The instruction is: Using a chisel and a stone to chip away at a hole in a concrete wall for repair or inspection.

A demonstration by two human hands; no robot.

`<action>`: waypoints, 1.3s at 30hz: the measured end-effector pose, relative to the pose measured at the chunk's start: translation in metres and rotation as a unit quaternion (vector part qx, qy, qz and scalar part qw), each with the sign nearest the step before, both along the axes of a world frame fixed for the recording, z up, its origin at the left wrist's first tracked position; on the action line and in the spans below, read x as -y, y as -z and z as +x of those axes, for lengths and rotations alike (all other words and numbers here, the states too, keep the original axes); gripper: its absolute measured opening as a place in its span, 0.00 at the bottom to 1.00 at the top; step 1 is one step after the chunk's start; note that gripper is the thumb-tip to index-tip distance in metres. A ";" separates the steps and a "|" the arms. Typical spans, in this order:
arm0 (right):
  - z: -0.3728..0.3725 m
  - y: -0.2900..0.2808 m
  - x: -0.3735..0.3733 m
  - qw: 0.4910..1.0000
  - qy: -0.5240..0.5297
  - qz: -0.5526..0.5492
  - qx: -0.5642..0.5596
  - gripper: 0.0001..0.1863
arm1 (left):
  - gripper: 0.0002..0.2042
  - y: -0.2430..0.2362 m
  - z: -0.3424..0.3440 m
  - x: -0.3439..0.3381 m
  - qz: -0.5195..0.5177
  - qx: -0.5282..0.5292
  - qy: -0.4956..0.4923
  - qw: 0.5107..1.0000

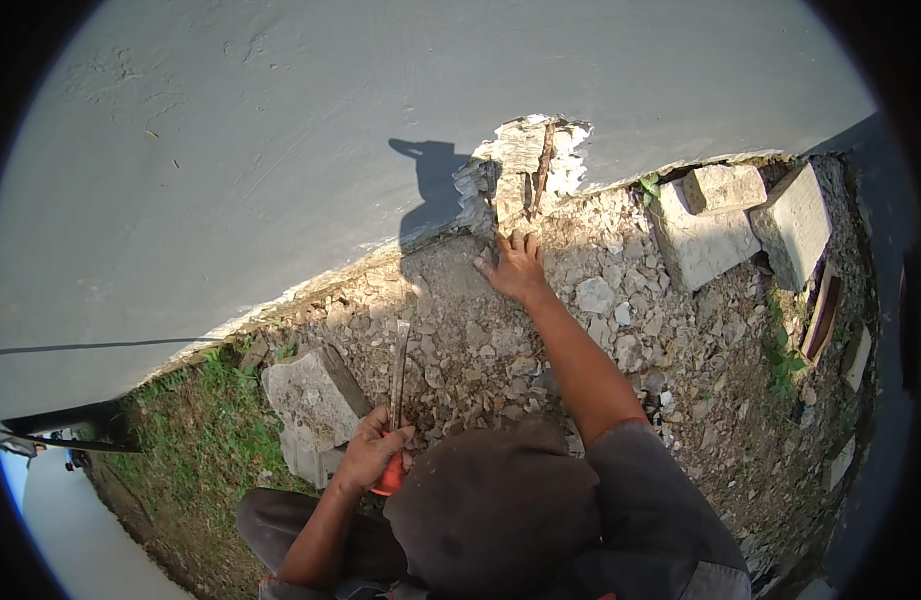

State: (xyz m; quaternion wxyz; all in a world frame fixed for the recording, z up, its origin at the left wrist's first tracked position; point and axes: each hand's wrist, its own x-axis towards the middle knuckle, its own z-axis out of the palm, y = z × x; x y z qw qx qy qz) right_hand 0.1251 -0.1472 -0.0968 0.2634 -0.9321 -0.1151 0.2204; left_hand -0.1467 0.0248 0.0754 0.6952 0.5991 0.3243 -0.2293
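Observation:
My left hand grips a flat metal chisel with red at its grip, its blade pointing up toward the wall. My right hand reaches out with fingers spread over the rubble at the foot of the grey wall, just below a broken-out patch of flaking white plaster. A rusty bar stands exposed in that patch. Whether my fingertips touch the debris is hard to tell. Head and shoulder shadows fall on the wall left of the patch.
Concrete blocks lie along the wall on the right, with dark red broken pieces below them. A concrete chunk sits left of the chisel, beside grass. The dark cap and clothing at the bottom hide part of the ground.

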 end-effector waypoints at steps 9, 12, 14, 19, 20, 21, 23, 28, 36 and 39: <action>-0.098 -0.114 -0.012 0.916 -0.257 0.199 -0.236 0.34 | 0.05 0.004 -0.013 -0.017 -0.055 0.030 -0.039 0.997; -0.105 -0.122 0.039 0.928 -0.134 0.294 -0.184 0.25 | 0.06 -0.003 -0.003 -0.009 -0.079 0.019 -0.022 0.996; -0.108 -0.108 0.090 0.985 -0.010 0.138 0.101 0.17 | 0.07 -0.009 0.002 -0.009 -0.076 0.008 -0.005 0.997; -0.170 -0.086 0.212 0.971 0.195 -0.140 0.017 0.18 | 0.08 0.008 0.026 -0.009 -0.024 -0.003 0.119 0.993; -0.188 -0.083 0.226 0.966 0.198 -0.160 -0.035 0.20 | 0.08 0.016 0.035 -0.004 -0.029 0.001 0.120 0.992; -0.204 -0.080 0.232 0.965 0.201 -0.164 -0.031 0.20 | 0.10 0.025 0.046 0.004 -0.049 -0.015 0.114 0.992; -0.225 -0.074 0.241 0.972 0.085 -0.216 0.037 0.23 | 0.14 0.029 0.069 0.020 -0.113 -0.050 0.094 0.988; -0.235 -0.069 0.256 0.946 0.266 -0.185 0.033 0.28 | 0.15 0.054 0.108 0.055 -0.112 -0.002 0.123 0.986; -0.248 -0.041 0.276 0.922 0.376 -0.088 -0.001 0.19 | 0.11 0.076 0.179 0.109 -0.184 -0.023 0.061 0.981; -0.250 -0.034 0.282 0.908 0.401 0.119 -0.024 0.19 | 0.09 0.102 0.205 0.111 -0.234 -0.027 0.040 0.971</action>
